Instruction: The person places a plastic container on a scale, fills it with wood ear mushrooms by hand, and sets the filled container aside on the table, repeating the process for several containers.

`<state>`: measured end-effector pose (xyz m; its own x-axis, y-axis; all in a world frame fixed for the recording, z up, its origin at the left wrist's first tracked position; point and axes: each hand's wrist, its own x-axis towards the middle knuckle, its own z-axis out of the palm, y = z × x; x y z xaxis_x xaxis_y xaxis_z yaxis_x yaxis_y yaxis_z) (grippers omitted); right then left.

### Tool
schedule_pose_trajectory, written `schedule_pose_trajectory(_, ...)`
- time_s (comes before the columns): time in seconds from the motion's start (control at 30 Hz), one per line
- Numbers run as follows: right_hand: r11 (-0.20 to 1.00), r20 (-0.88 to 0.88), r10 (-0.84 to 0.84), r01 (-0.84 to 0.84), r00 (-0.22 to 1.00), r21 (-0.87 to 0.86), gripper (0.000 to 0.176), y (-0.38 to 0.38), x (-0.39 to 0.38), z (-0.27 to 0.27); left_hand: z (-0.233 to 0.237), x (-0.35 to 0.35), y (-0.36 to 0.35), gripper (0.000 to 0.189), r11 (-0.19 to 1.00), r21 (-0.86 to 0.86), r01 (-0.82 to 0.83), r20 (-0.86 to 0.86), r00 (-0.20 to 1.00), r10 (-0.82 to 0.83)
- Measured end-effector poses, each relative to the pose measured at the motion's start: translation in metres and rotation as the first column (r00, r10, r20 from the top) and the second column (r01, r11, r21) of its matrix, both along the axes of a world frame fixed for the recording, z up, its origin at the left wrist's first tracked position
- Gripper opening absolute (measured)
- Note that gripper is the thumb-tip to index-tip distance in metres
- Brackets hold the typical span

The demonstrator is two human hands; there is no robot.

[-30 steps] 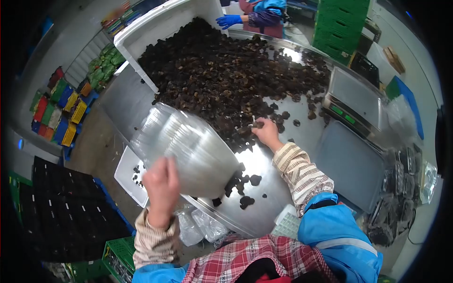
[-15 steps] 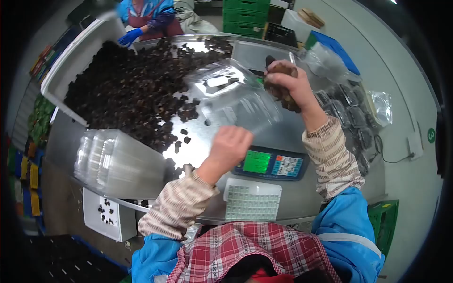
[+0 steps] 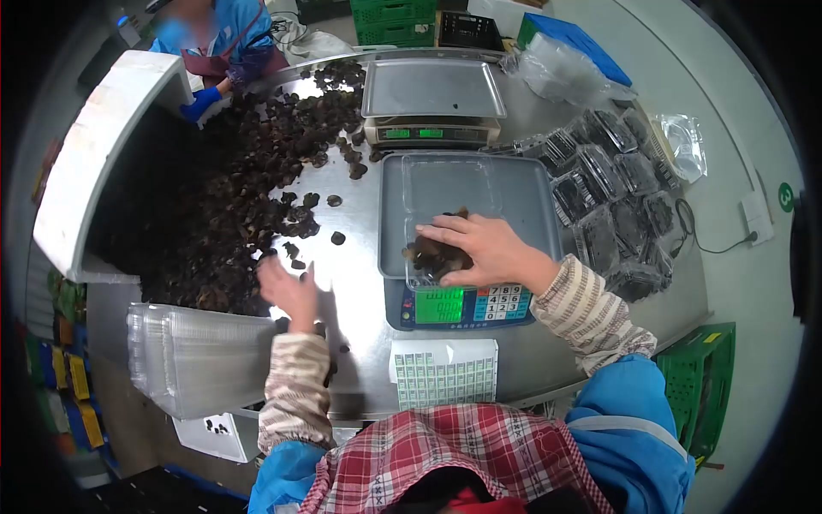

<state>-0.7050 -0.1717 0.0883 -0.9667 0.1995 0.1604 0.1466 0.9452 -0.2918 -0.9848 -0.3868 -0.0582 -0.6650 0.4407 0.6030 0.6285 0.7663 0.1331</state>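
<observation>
My right hand (image 3: 479, 248) presses dark brown, fungus-like pieces (image 3: 437, 257) into a clear plastic box (image 3: 447, 184), its fingers wrapped over them. The open box rests on the grey tray of a blue scale (image 3: 531, 193), whose green display is lit. My left hand (image 3: 289, 291) is at the near edge of the large dark heap (image 3: 218, 201), fingers apart, with nothing visible held in it. Just left of and below that hand lies a stack of clear boxes (image 3: 201, 343).
A second scale (image 3: 435, 90) stands behind. Filled clear boxes (image 3: 604, 176) lie right. A label sheet (image 3: 445, 373) is near my apron. A white foam box (image 3: 103, 146) tilts at left. Beyond it, a co-worker's blue-gloved hand (image 3: 201, 103) touches the heap. A green crate (image 3: 702, 385) sits lower right.
The clear box now lies on the scale tray, and my right hand has come down into it with the pieces. My left hand has moved left to the heap. The foam box is tipped more.
</observation>
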Motion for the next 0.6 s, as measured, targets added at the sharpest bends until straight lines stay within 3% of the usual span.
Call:
schedule_pose_trajectory(0.07,0.999,0.116,-0.008,0.012,0.993,-0.031,0.078,-0.002,0.002,0.015,-0.018,-0.029,-0.012,0.064,0.955,-0.095,-0.281,-0.036,0.96,0.279)
schedule_pose_trajectory(0.2,1.0,0.045,0.013,-0.014,0.999,0.023,0.077,0.004,0.004,0.004,-0.025,-0.041,-0.016,0.053,0.939,-0.24,-0.245,0.12,0.953,0.279)
schedule_pose_trajectory(0.27,0.997,-0.071,0.024,-0.019,0.997,0.071,0.074,0.016,-0.002,-0.013,-0.025,-0.047,-0.013,0.039,0.954,-0.281,-0.105,0.297,0.936,0.19)
schedule_pose_trajectory(0.4,0.998,-0.011,-0.032,0.033,0.999,0.051,0.068,0.009,-0.006,0.001,-0.006,-0.048,-0.01,0.029,0.984,-0.177,-0.026,0.297,0.952,0.078)
schedule_pose_trajectory(0.47,0.996,-0.014,-0.042,0.043,0.999,0.077,0.067,0.0,0.011,0.006,0.0,-0.036,-0.012,0.025,0.983,0.075,0.166,0.19,0.966,-0.177)
schedule_pose_trajectory(0.53,0.984,-0.248,-0.076,0.112,0.966,0.135,0.067,-0.003,0.034,0.001,0.031,-0.01,-0.006,0.023,0.928,0.281,0.246,0.397,0.85,-0.346)
schedule_pose_trajectory(0.57,0.97,-0.352,-0.132,0.194,0.927,0.148,0.064,-0.007,0.044,-0.002,0.063,0.016,0.004,0.016,0.813,0.569,0.126,0.602,0.609,-0.516)
schedule_pose_trajectory(0.6,0.97,-0.35,-0.13,0.193,0.928,0.15,0.064,-0.014,0.049,-0.006,0.065,0.024,0.013,0.013,0.698,0.716,0.022,0.611,0.463,-0.642)
